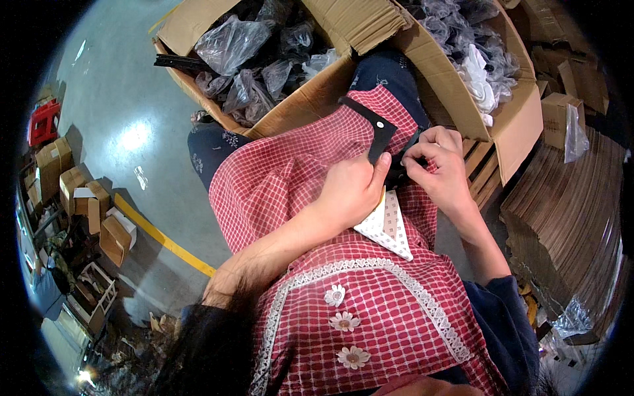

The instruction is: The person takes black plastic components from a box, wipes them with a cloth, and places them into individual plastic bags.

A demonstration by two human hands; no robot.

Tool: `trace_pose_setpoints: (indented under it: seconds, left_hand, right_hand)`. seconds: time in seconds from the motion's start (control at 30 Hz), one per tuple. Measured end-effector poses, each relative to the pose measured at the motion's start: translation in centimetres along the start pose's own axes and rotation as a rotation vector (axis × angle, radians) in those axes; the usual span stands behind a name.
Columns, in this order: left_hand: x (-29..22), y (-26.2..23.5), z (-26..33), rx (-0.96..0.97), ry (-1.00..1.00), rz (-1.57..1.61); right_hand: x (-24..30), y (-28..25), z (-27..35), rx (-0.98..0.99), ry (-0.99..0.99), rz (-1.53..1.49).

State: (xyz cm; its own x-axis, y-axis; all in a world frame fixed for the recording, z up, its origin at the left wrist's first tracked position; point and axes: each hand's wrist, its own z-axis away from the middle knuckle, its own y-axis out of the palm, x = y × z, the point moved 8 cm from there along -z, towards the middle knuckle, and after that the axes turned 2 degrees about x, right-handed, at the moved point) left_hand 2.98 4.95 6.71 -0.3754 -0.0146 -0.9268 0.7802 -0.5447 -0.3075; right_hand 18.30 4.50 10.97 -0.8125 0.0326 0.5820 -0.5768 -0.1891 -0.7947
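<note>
Head view: over a red checked apron (290, 171), the left hand (350, 191) clenches its grip on a flat, matte black angled bracket (378, 135); at three o'clock, the right hand (442, 168) pinches its lower end.

Seated person, lap work, cartons ahead and stock all round.

Both hands meet over the lap: left hand (350, 191) and right hand (439, 168) side by side, gripping a flat bracket (373, 132) between them, above the apron (343, 290). Ahead of the knees, an open carton (290, 109) with bagged parts (251, 53) in it; a second carton (515, 119) to its right, also filled with bags. Flattened cardboard stack (568, 218) at far right. Small boxes (86, 204) on the floor (119, 99), far left.
</note>
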Motion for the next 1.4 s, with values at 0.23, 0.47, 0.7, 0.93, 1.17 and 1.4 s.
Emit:
trace_pose_setpoints:
  seconds: [0.23, 0.47, 0.7, 0.93, 1.17, 1.4]
  left_hand:
    - [1.0, -0.6, -0.1, -0.011, -0.100, 0.040]
    - [0.8, -1.0, -0.1, -0.074, -0.059, 0.102]
    - [1.2, -0.8, -0.1, -0.043, -0.079, 0.026]
    - [1.7, -0.9, -0.1, -0.095, -0.108, 0.033]
    - [1.5, -0.7, -0.2, -0.068, -0.088, 0.025]
    - [1.3, -0.6, -0.2, -0.084, -0.068, -0.053]
  right_hand:
    - [0.3, -0.2, 0.5, -0.086, -0.027, 0.004]
    - [0.8, -0.4, 0.7, -0.132, -0.083, 0.076]
    - [0.7, 0.3, 0.2, -0.066, -0.106, 0.102]
    - [1.1, 1.6, 0.1, -0.020, -0.132, 0.105]
    - [0.8, 2.0, 1.2, 0.096, -0.123, 0.062]
    - [1.1, 2.8, 1.7, 0.314, -0.152, 0.113]
